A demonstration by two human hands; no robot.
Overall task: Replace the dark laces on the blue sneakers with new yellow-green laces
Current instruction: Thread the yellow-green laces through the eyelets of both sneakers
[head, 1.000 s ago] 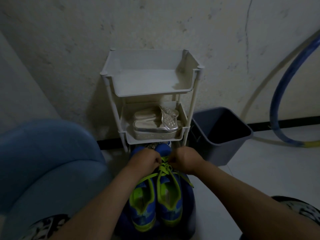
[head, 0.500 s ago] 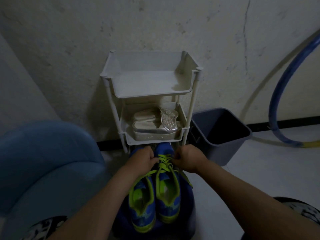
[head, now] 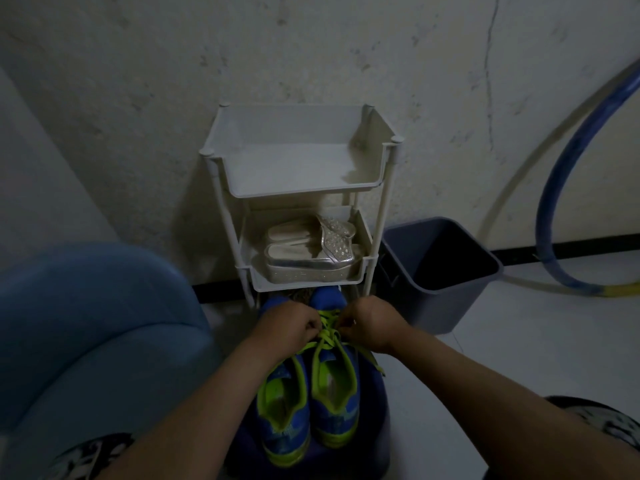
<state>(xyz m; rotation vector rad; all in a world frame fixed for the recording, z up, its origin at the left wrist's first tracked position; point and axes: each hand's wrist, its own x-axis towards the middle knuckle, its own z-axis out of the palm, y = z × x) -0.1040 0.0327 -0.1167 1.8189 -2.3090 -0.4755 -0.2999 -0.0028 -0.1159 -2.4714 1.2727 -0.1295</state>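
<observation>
Pinching the yellow-green lace (head: 327,337) between our left hand (head: 291,323) and right hand (head: 372,322), blue sneaker (head: 334,396) just beneath both grips, we judged lacing nearly finished, needing an even snug pull next.

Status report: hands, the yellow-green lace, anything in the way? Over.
Left hand and right hand both pinching yellow-green lace over the right-side sneaker. White rack just beyond the toes, clear of hands.

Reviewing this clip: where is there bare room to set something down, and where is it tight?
Bare: the rack's top tray, and the pale floor right of the sneakers, in front of the grey bin. Crowded: the middle tray holds silver sandals, and the left hand and right hand pinch the yellow-green lace over the sneakers.
</observation>
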